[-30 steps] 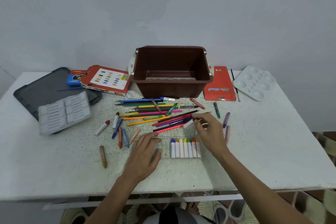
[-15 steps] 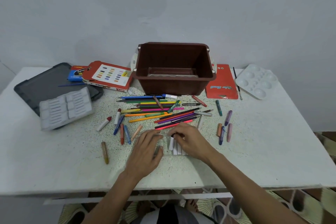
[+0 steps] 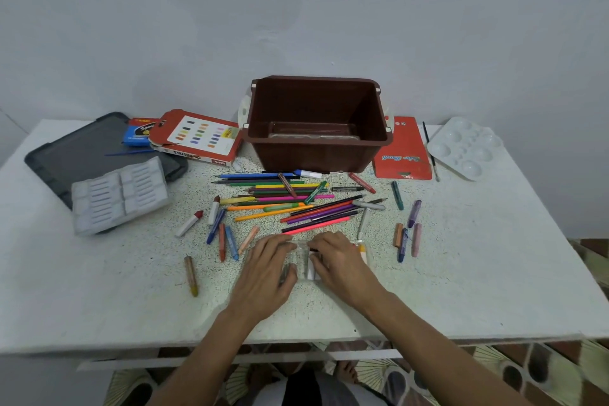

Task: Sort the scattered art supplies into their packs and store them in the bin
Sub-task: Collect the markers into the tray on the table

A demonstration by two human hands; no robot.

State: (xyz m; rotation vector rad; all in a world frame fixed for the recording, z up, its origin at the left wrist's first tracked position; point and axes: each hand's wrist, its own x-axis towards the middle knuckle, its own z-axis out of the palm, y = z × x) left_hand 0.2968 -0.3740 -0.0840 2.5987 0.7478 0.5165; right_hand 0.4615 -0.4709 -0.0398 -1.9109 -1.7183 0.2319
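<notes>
A clear marker pack (image 3: 304,255) lies on the white table (image 3: 478,273) in front of me, mostly covered by both hands. My left hand (image 3: 268,265) rests on its left part, fingers laid over the top. My right hand (image 3: 339,262) curls over its right part and pinches a white-bodied marker (image 3: 311,270) at the pack. Loose colour pencils (image 3: 296,204) and markers are heaped just beyond my hands. The brown bin (image 3: 316,155) stands behind them, with a clear case lying inside.
Loose crayons (image 3: 407,237) lie to the right, more to the left (image 3: 224,237). At the back left are a grey lid (image 3: 82,148), a white pastel tray (image 3: 118,194) and an oil-pastel box (image 3: 197,137). A red pencil pack (image 3: 402,155), a brush and a white palette (image 3: 464,147) are right of the bin.
My right hand took a white marker from the heap and brought it back to the clear pack. It now covers the row of markers. My left hand stayed on the pack.
</notes>
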